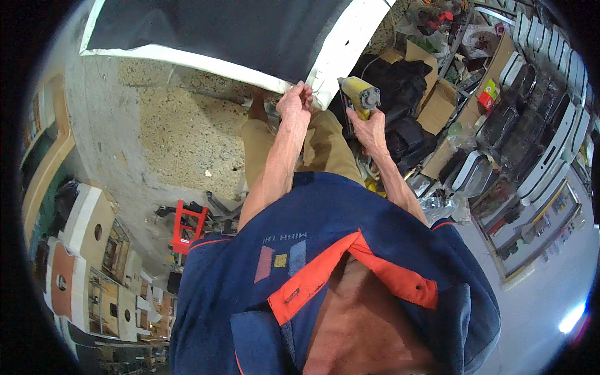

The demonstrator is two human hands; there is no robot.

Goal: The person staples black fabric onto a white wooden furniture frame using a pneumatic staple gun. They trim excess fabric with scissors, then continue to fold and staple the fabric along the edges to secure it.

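A large panel with black cloth (pixel 219 31) across its face and a white cover (pixel 340 47) folded round its edges lies before me at the top of the view. At its near corner my left hand (pixel 294 103) is closed, fingertips pinching the edge of the white cover. My right hand (pixel 370 130) is wrapped round the handle of a yellow staple gun (pixel 357 92). The gun is just right of that corner, its nose toward the white edge; whether they touch I cannot tell.
To the right are cardboard (pixel 439 106), black cloth bundles (pixel 403 84) and stacked, plastic-wrapped chair parts (pixel 522 119). A red stool (pixel 188 226) stands on the left. Speckled stone floor (pixel 187 134) shows below the panel, with shelving (pixel 103 300) at far left.
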